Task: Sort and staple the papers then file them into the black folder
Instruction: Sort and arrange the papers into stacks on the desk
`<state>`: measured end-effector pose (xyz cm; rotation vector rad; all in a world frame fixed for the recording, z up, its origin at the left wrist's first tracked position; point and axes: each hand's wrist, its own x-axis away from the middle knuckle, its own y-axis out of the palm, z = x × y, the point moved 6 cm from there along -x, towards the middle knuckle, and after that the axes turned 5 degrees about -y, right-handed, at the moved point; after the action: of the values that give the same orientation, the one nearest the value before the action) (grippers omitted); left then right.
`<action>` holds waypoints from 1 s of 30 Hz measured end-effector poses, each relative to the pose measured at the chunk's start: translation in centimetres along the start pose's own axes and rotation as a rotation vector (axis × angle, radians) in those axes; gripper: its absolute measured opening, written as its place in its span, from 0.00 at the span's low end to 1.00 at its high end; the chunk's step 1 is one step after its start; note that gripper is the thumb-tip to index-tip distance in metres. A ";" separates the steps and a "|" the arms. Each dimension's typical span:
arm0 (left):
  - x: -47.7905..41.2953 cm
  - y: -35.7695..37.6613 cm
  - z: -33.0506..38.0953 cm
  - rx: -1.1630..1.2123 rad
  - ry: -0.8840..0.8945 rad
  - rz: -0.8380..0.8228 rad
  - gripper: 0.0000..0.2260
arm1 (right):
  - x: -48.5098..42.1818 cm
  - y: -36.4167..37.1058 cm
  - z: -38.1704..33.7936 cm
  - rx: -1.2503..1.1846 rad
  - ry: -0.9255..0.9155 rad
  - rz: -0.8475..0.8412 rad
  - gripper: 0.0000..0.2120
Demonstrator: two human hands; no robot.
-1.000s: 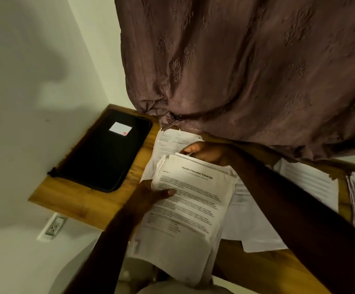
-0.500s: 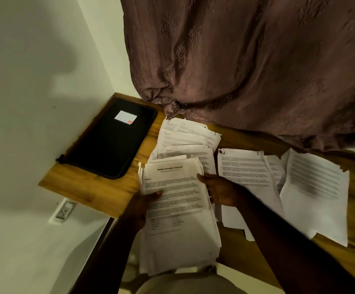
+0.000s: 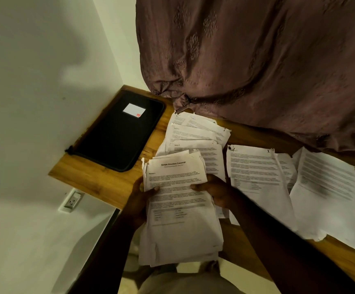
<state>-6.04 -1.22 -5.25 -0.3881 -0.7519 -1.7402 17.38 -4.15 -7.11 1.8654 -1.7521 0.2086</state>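
The folder (image 3: 119, 132) lies far left on the counter (image 3: 100, 183), overlapping sheets (image 3: 197, 136) to its right, further sheets (image 3: 325, 187) far right, and the held stack (image 3: 180, 209) nearest.

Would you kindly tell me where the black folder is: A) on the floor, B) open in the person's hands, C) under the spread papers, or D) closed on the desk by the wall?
D: the black folder lies closed on the wooden desk against the wall, while the left hand and right hand hold a paper stack.
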 end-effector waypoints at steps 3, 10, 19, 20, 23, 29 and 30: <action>0.7 -0.1 -1.0 -0.054 -0.109 -0.072 0.20 | -0.6 0.5 0.5 -0.016 -0.001 -0.027 0.24; 0.3 -2.7 -2.2 -0.153 -0.086 0.041 0.15 | -1.6 1.5 0.6 0.352 0.129 -0.188 0.20; 0.0 -5.8 1.5 -0.016 0.100 0.117 0.13 | -3.7 -6.9 -6.1 0.950 -0.135 0.739 0.19; 0.0 -6.1 1.7 -0.002 0.104 0.106 0.14 | -3.8 -7.7 -5.9 0.964 -0.125 0.778 0.21; 0.0 -7.0 2.1 0.030 0.090 0.061 0.20 | -4.2 -9.5 -4.8 1.033 -0.025 0.822 0.27; 0.3 -7.4 2.6 -0.006 0.069 0.050 0.21 | -4.0 -9.1 -4.9 1.025 -0.021 0.808 0.30; 0.4 -7.5 2.6 -0.011 0.072 0.053 0.21 | -3.7 -8.8 -5.0 1.013 -0.036 0.808 0.28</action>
<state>-13.52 1.37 -5.22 -0.3482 -0.6755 -1.6999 26.65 1.41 -7.35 1.5392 -2.6051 1.6135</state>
